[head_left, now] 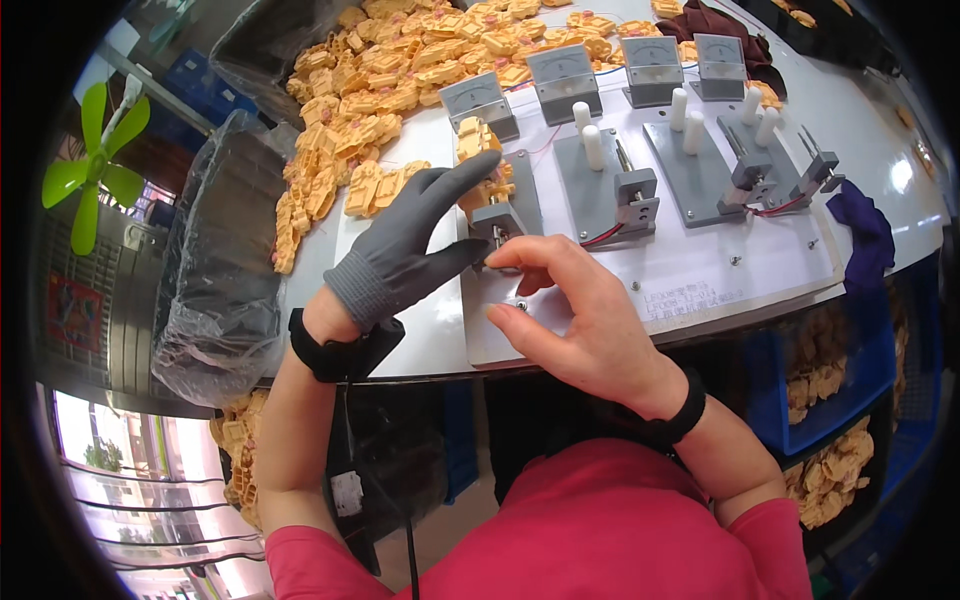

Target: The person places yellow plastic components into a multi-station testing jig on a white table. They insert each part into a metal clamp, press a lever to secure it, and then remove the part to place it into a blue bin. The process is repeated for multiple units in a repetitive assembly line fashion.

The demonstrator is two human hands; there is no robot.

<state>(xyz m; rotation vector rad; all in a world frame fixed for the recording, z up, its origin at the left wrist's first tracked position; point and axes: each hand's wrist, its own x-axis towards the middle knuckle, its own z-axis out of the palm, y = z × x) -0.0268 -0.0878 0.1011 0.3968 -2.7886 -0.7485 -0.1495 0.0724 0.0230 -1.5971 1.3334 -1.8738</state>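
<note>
My left hand (400, 250) wears a grey glove. Its fingers reach up onto an orange plastic part (478, 142) seated on the leftmost grey test fixture (497, 213), and its thumb lies by the fixture's clamp. My right hand (580, 315) is bare; thumb and forefinger pinch at the small metal lever at the front of that fixture. Both hands rest over a white board (690, 270) on the table. Whether the right fingers hold a loose piece is hidden.
Two more grey clamp fixtures (630, 195) (750, 180) with white pegs stand to the right, and several analog meters (565, 80) stand behind. A big heap of orange parts (400, 70) covers the far table. Plastic-lined bins (215, 290) sit left, blue crates (820, 390) of parts right. A purple cloth (860, 235) lies at the right edge.
</note>
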